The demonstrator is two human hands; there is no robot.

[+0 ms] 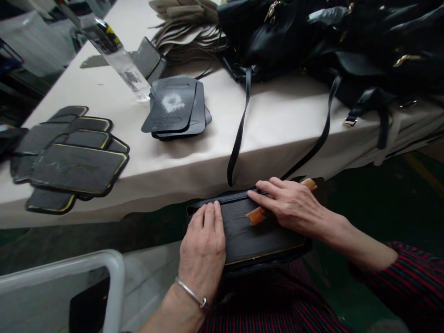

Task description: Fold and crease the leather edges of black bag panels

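Observation:
A dark grey leather bag panel (239, 231) with a black folded edge lies over my lap, tilted, beside the table's edge. My left hand (204, 236) is closed on its left part, the fingers together on the black edge strip (236, 196); its thumb is hidden. My right hand (287, 203) holds a flat tan wooden stick (257, 215) under the palm. Both ends of the stick show past the hand. The right index and middle fingertips rest at the far black edge. Creases mark the panel between the hands.
On the white-covered table (194, 166) lie several dark panels with yellow edges (76, 169), a stack of black pieces (173, 104), a clear bottle (128, 74), grey-brown strips (190, 32) and black bags (277, 41) with hanging straps. A white-rimmed bin (116, 277) stands lower left.

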